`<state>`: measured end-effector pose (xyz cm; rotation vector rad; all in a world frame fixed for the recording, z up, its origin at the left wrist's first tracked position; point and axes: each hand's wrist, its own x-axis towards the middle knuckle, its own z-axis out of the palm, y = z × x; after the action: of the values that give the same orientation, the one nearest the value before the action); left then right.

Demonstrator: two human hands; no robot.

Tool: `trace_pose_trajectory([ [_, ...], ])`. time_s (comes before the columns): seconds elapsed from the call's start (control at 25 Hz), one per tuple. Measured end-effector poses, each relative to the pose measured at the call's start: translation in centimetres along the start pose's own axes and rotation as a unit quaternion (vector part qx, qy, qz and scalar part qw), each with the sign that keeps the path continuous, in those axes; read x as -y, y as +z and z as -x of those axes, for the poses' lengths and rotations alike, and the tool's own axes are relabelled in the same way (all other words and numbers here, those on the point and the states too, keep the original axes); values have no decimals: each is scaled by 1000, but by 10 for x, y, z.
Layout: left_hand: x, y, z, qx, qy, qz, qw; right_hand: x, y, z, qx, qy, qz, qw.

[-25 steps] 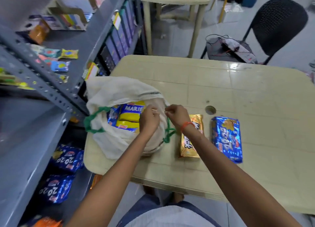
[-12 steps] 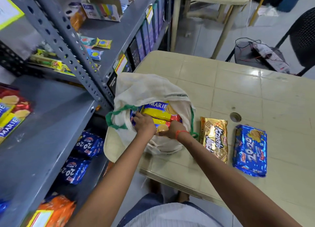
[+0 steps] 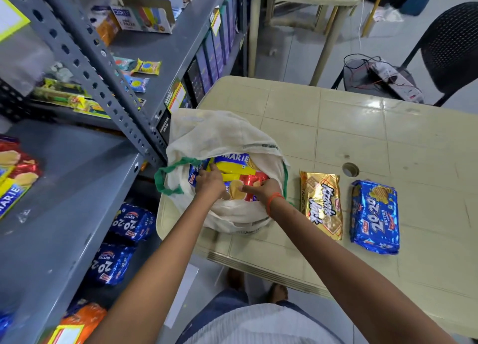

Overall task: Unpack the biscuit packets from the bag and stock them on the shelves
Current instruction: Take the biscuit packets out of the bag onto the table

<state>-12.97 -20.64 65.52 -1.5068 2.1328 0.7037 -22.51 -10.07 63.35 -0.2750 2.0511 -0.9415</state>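
Note:
A cream cloth bag [image 3: 219,136] with green handles sits open at the table's left corner. Inside it lie Marie biscuit packets [image 3: 232,164], yellow, blue and red. My left hand [image 3: 210,184] is inside the bag mouth, its fingers on the left end of a packet. At the right end of the same packet sits my right hand [image 3: 261,188], which has an orange thread at the wrist. A gold Krack Jack packet [image 3: 322,204] and a blue 20-20 butter packet [image 3: 375,215] lie flat on the table to the bag's right.
A grey metal rack [image 3: 77,188] stands at the left, with Marie packets [image 3: 15,173] on its middle shelf and blue 20-20 packets [image 3: 121,237] lower down. The beige plastic table [image 3: 362,126] has a hole in its middle. A black chair [image 3: 450,46] stands behind.
Both hands have gone from the bag's rim and handle down into the bag and onto the packets. My head has turned left, so more of the rack shows.

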Motion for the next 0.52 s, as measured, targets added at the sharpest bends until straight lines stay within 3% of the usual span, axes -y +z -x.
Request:
trace_pose_trajectory([
  [0.24, 9, -10, -4, 28, 53, -46, 997, 15, 2, 11, 5, -31, 48, 998],
  [0.4, 10, -37, -3, -3, 82, -96, 992, 47, -14, 23, -24, -197, 101, 975],
  [0.52, -1, -60, 4, -32, 227, 28, 973, 74, -44, 27, -22, -310, 170, 935],
])
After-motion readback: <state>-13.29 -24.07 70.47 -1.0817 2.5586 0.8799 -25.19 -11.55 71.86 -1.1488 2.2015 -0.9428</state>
